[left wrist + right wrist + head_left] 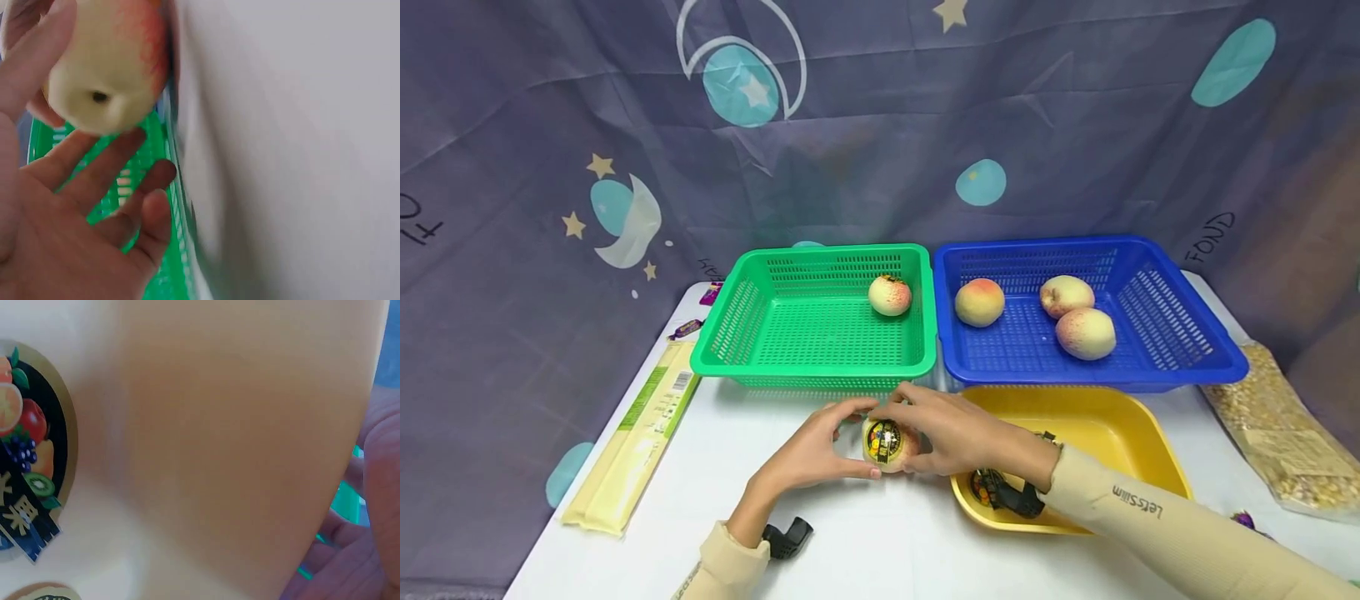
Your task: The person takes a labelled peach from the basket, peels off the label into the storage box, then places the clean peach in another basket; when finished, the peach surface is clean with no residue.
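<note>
Pale stickered peach [887, 443] sits between both hands; left hand [811, 454] and right hand [957, 435] clasp it.

1. The peach [887, 444] is pale yellow with a red blush and has a round black-and-gold fruit sticker on its front.
2. It sits between both hands, just above the white table, at 6 o'clock from the green basket [820, 367].

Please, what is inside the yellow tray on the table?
Inside the yellow tray a round dark sticker with colourful print lies near the front left corner. The right hand and its sleeve cover part of that corner, so more may be hidden.
</note>
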Demonstrator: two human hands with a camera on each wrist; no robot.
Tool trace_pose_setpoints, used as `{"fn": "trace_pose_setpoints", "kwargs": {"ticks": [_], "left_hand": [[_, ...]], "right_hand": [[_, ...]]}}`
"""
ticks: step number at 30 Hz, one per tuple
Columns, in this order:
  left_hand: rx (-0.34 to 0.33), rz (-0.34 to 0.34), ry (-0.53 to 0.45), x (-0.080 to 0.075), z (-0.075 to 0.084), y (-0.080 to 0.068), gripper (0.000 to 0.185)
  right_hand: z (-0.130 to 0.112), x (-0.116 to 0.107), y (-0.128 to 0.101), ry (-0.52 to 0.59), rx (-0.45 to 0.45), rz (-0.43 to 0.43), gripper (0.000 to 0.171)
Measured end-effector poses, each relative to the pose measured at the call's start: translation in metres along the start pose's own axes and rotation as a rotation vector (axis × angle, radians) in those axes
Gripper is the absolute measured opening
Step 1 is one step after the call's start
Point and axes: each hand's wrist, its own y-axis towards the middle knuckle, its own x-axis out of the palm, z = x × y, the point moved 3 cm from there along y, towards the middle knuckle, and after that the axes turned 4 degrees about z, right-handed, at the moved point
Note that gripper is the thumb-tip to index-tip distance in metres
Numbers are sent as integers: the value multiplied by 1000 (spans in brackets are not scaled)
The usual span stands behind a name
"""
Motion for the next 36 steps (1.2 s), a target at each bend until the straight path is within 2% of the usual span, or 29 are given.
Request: {"fn": "trace_pose_setpoints", "kwargs": {"ticks": [5,7,10,15,22,28,36], "left_hand": [[23,17,-18,7,-2,5,77],[30,13,-25,8,-1,7,77],[36,10,-31,11,1,9,75],[44,27,-37,11,6,10,72],[31,24,-3,11,8,11,74],[44,29,24,10,10,10,74],[30,18,49,7,12,11,72]], "right_hand": [[-1,-2,-2,69,29,8,73],[-1,-3,-3,127,64,7,69],[0,-4,-3,192,114,39,54],[0,-5,-1,247,137,124,27],[2,-9,1,383,175,159,5],[4,-12,4,475,205,134,5],[2,-14,7,432,171,148,8]]}}
